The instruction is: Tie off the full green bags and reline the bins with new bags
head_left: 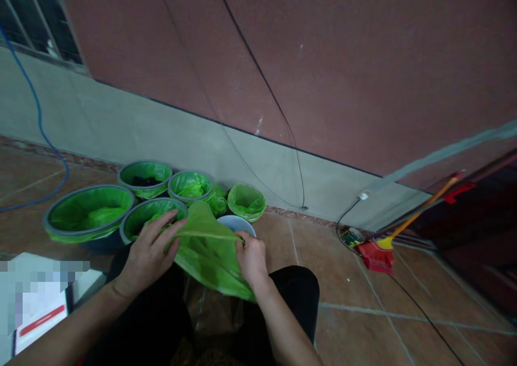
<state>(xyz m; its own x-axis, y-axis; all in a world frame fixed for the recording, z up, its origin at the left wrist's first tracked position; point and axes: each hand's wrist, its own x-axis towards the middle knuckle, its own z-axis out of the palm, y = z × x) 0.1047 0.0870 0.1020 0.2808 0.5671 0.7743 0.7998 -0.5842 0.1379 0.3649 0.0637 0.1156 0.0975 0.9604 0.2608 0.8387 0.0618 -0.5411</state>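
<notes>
Both grips, the left hand (148,253) and the right hand (251,258), clench a green plastic bag (210,258) by opposite edges, holding it spread just in front of a grey basin (153,200) lined with green plastic. A larger lined basin (89,187) sits beside that basin.

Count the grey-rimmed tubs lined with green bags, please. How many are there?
4: the biggest tub at left, one by the wall, one beside it, and one just past the left hand. Others may be hidden behind the green bag.
</notes>
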